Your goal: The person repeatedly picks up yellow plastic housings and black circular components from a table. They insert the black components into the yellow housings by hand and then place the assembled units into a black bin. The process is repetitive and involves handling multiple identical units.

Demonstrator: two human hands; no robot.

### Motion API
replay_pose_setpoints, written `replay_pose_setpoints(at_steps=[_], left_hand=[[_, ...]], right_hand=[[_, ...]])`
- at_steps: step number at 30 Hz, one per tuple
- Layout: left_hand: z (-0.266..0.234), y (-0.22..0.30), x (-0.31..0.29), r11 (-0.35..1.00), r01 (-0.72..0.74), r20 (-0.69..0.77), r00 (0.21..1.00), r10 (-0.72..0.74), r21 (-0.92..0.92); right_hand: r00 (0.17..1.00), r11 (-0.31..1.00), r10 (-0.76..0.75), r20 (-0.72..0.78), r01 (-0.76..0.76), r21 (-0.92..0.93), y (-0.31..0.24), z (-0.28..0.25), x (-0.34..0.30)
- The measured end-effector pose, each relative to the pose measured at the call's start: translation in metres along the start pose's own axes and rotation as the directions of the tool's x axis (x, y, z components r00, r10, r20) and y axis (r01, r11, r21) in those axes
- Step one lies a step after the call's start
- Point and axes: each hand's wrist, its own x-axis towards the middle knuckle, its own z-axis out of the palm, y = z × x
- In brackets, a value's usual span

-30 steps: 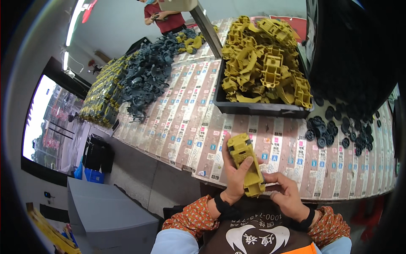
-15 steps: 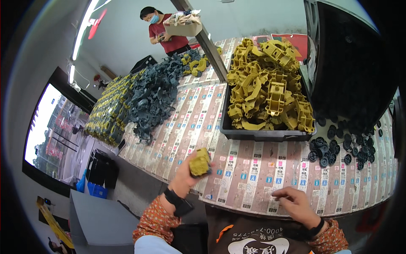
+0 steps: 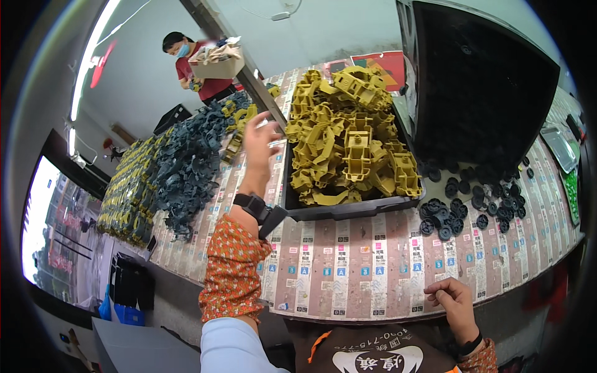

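Hands look empty: the left hand [image 3: 259, 148], fingers loosely parted, hangs between yellow plastic pieces [image 3: 232, 147] and a black plastic tray [image 3: 348, 212] of yellow box-like plastic shells [image 3: 357, 152], the right hand [image 3: 457, 306] half-curled by the striped desk [image 3: 339, 258] edge, and keeping the left wrist above the tray's rim seems wise.

The table [image 3: 336, 264] bears yellow parts [image 3: 234, 147], grey parts [image 3: 186, 165], black wheels [image 3: 443, 217], a tray [image 3: 354, 211].

Place: a workshop, we record.
Bench: we list one long table with pink-and-white striped covering [image 3: 348, 248].
Stock: moulded yellow plastic parts [image 3: 358, 149] heaped in a rectangular black plastic tray [image 3: 354, 211]; round black plastic wheels [image 3: 444, 233]; piled blue-grey plastic pieces [image 3: 183, 161].
Staff: we note a masked co-worker in red [image 3: 214, 87].
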Motion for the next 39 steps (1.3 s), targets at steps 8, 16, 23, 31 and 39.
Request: replay_pose_setpoints(at_steps=[8, 16, 23, 31, 39], left_hand=[[0.136, 0.02, -0.056, 0.401, -0.433, 0.452, 0.891, 0.051, 0.807], [0.102, 0.007, -0.047, 0.886, -0.127, 0.337, 0.941, -0.035, 0.445], [0.072, 0.032, -0.063, 0.845, 0.523, 0.544, 0.743, -0.39, -0.108], [0.042, 0.017, -0.146, 0.667, 0.62, 0.758, 0.64, -0.126, -0.412], [0.039, -0.034, -0.25, 0.449, 0.756, 0.832, 0.553, -0.05, -0.476]], right_hand=[[0.989, 0.981, -0.146, 0.005, 0.146, -0.125, 0.008, -0.005, 0.008], [0.829, 0.617, -0.559, 0.02, 0.432, -0.658, -0.015, -0.048, 0.028], [0.726, 0.262, -0.67, 0.154, 0.425, -0.866, -0.024, -0.056, 0.092], [0.684, 0.069, -0.682, 0.257, 0.41, -0.909, -0.013, -0.037, 0.13], [0.97, 0.918, -0.16, 0.182, 0.214, -0.333, -0.001, -0.05, 0.094]])
